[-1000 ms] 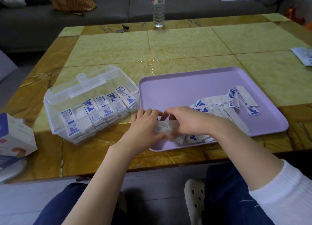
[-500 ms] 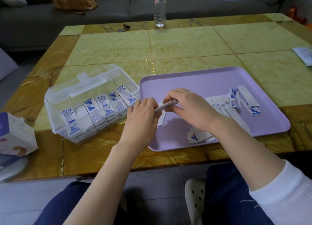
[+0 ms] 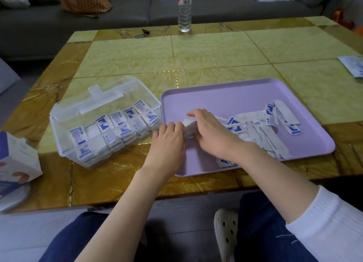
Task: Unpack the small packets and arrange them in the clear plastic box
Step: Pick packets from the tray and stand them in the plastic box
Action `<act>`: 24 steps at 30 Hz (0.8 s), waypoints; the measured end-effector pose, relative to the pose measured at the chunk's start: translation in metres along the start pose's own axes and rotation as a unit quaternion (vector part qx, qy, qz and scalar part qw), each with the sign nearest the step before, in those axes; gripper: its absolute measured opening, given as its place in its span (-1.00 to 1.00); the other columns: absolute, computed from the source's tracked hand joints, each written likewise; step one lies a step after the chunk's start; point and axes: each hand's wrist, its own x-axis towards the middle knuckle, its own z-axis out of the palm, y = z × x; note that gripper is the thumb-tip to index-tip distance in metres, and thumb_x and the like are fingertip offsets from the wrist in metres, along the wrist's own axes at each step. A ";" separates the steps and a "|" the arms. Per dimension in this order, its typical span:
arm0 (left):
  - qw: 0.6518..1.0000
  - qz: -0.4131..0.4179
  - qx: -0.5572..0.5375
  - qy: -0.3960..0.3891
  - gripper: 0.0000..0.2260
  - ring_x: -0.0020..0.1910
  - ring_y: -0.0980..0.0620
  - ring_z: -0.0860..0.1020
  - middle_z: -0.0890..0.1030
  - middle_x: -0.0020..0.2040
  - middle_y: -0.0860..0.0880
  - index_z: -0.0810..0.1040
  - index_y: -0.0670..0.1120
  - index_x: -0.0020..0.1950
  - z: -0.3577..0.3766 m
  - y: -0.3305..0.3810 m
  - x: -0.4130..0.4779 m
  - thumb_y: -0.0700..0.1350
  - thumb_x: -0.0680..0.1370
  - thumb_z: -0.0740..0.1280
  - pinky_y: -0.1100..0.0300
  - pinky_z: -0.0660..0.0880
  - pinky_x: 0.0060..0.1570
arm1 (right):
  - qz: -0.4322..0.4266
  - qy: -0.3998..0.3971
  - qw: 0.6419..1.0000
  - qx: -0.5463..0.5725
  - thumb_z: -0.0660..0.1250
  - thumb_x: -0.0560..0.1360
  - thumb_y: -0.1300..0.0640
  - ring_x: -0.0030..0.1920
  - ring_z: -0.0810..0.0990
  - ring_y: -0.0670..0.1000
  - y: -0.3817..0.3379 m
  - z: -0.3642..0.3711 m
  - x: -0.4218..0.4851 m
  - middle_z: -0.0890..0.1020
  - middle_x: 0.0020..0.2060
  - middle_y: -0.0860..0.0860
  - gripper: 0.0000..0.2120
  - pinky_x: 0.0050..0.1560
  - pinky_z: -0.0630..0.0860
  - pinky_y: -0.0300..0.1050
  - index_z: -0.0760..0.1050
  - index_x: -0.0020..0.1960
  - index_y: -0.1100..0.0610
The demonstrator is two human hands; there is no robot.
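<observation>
A clear plastic box (image 3: 64, 137) with its lid tipped back stands left of the lilac tray (image 3: 220, 94). Rows of small white-and-blue packets (image 3: 119, 122) fill the box. A loose heap of the same packets (image 3: 261, 130) lies on the tray's right half. My left hand (image 3: 167, 141) and my right hand (image 3: 210, 132) meet over the tray's left part. Between them they hold a small bundle of packets (image 3: 187, 127), fingers curled round it. Most of the bundle is hidden by my fingers.
A white and purple carton (image 3: 15, 159) sits at the table's left edge. A water bottle (image 3: 184, 8) and keys (image 3: 143, 33) stand at the far edge, before a grey sofa (image 3: 39, 25). A printed packet (image 3: 353, 65) lies far right.
Both hands lifted a bundle of packets from the tray's near edge and carried it a little farther in, over the tray's left part, turning it between the fingers.
</observation>
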 end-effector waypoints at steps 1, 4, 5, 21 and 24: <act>1.000 -0.001 0.002 0.004 -0.82 0.10 -0.11 0.36 0.41 0.12 -0.07 0.30 -0.11 0.17 -0.001 0.000 0.000 -0.07 0.64 0.03 0.07 0.26 0.10 | -0.009 0.027 1.000 0.001 0.18 0.48 0.36 0.30 0.31 0.13 -0.001 0.000 0.001 0.34 0.29 0.17 -0.51 0.30 0.27 -0.06 0.20 0.39 0.22; 1.000 0.006 0.014 0.014 -0.82 0.09 -0.15 0.39 0.43 0.10 -0.11 0.35 -0.13 0.16 -0.001 0.001 -0.001 -0.10 0.62 0.07 0.04 0.27 0.07 | -0.039 0.026 0.996 -0.075 0.15 0.45 0.37 0.32 0.30 0.14 -0.004 0.002 0.000 0.33 0.32 0.15 -0.49 0.34 0.22 -0.07 0.22 0.40 0.23; 1.000 0.010 0.019 0.014 -0.82 0.09 -0.16 0.39 0.44 0.10 -0.12 0.37 -0.13 0.17 0.000 0.001 -0.001 -0.12 0.61 0.09 0.03 0.27 0.07 | -0.039 -0.005 0.992 -0.121 0.12 0.47 0.35 0.34 0.27 0.14 -0.005 0.004 -0.001 0.31 0.34 0.14 -0.51 0.36 0.19 -0.06 0.22 0.39 0.22; 0.997 0.021 0.069 -0.014 -0.75 0.13 -0.11 0.31 0.33 0.16 -0.08 0.24 -0.11 0.26 0.006 0.000 0.000 -0.16 0.58 0.08 0.06 0.26 0.08 | 0.012 -0.026 0.998 0.050 0.10 0.46 0.47 0.45 0.08 0.09 -0.015 0.017 -0.002 0.17 0.40 0.19 -0.37 0.39 0.05 -0.20 0.01 0.48 0.26; 0.999 0.004 0.045 -0.013 -0.76 0.13 -0.10 0.31 0.33 0.16 -0.08 0.23 -0.12 0.26 0.005 0.000 0.001 -0.18 0.59 0.03 0.05 0.26 0.09 | 0.009 -0.012 0.999 0.032 0.08 0.47 0.46 0.43 0.12 0.08 -0.011 0.020 -0.001 0.22 0.37 0.18 -0.45 0.37 0.08 -0.22 0.12 0.44 0.27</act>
